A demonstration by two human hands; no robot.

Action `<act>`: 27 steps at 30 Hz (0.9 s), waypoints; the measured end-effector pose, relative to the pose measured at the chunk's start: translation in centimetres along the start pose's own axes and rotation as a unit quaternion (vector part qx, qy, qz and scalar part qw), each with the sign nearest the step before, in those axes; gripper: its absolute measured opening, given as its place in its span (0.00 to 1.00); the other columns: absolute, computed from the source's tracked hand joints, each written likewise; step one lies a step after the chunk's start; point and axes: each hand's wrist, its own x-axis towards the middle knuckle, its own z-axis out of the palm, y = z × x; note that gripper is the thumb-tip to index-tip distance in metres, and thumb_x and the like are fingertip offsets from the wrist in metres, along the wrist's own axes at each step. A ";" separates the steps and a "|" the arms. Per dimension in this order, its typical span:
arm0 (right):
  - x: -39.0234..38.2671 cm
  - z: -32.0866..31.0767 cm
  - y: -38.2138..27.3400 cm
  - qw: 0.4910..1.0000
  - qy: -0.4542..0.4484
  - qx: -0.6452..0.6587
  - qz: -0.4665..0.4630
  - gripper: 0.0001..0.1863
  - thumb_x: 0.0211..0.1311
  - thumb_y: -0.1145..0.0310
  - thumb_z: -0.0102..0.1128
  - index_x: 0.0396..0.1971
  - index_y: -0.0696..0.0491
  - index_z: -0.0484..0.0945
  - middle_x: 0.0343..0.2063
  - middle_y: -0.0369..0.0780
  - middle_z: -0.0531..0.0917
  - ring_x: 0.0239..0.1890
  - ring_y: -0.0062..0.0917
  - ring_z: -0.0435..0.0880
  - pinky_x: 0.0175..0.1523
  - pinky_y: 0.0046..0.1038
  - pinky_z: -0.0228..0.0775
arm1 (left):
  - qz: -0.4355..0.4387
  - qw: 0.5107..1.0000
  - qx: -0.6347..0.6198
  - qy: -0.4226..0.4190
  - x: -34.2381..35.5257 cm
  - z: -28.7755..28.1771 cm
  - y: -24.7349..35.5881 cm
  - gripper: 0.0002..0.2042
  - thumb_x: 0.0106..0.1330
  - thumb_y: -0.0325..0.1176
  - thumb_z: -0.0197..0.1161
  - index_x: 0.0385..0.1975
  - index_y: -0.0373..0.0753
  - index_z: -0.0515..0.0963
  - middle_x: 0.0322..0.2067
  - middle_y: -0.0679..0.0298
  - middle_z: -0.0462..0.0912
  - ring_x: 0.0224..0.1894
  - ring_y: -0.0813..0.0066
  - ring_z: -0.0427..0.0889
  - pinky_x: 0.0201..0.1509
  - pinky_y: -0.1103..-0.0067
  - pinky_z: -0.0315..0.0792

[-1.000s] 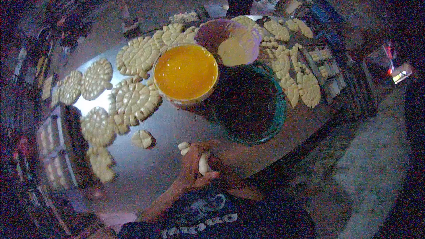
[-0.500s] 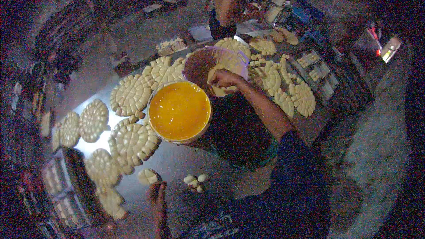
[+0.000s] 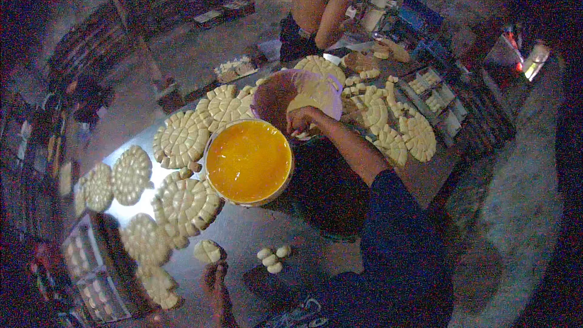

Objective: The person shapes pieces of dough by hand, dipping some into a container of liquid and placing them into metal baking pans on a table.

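1. Reaching into the purple bucket with the right hand seems to be the step in hand; its fingers point down inside the rim, and whether they grip anything I cannot tell.
2. Left hand is near the worktop's front edge, fingers bunched together, tips at the border of a small dough round; touch looks likely, but a grip I cannot make out.
3. Drawing the right hand out would, I judge, call for a lift clear of the bucket's rim and of the yellow tub just beside it; the left needs only a light touch, since the dough looks soft.
4. Four dough balls lie clustered near the front edge, right of the left hand; they are pale, smooth and egg-shaped.
5. Toward the left edge spread large dough rounds, flat and made of plump wedges set in rings, with a faint sheen.
6. Filling the tub is a glossy orange-yellow mass, thick-looking; the bucket holds a pale, matt one; the worktop shines like metal toward its left edge.
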 end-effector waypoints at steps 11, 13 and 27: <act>-2.8 -3.2 -0.8 0.992 -0.041 0.040 -0.115 0.18 0.50 0.71 0.66 0.44 0.55 0.81 0.37 0.36 0.84 0.35 0.24 0.80 0.41 0.28 0.73 | 0.002 0.999 -0.002 -0.047 0.1 -0.8 0.6 0.12 0.66 0.33 0.62 0.43 0.31 0.78 0.40 0.57 0.83 0.45 0.67 0.80 0.54 0.71 0.72; -4.5 -4.2 -0.1 0.982 -0.044 0.053 -0.175 0.18 0.50 0.71 0.66 0.44 0.55 0.81 0.37 0.36 0.84 0.35 0.25 0.80 0.42 0.28 0.73 | -0.008 0.996 -0.031 -0.080 0.6 -0.2 1.3 0.12 0.66 0.33 0.62 0.43 0.31 0.79 0.40 0.57 0.83 0.45 0.67 0.80 0.54 0.72 0.72; -24.1 16.3 -26.1 0.739 0.094 0.622 -0.240 0.44 0.51 0.76 0.70 0.67 0.51 0.55 0.56 0.37 0.73 0.57 0.25 0.74 0.61 0.29 0.69 | -0.168 0.826 -0.314 -0.437 -1.7 8.4 -2.8 0.24 0.72 0.43 0.52 0.62 0.34 0.64 0.56 0.55 0.75 0.52 0.64 0.76 0.59 0.69 0.69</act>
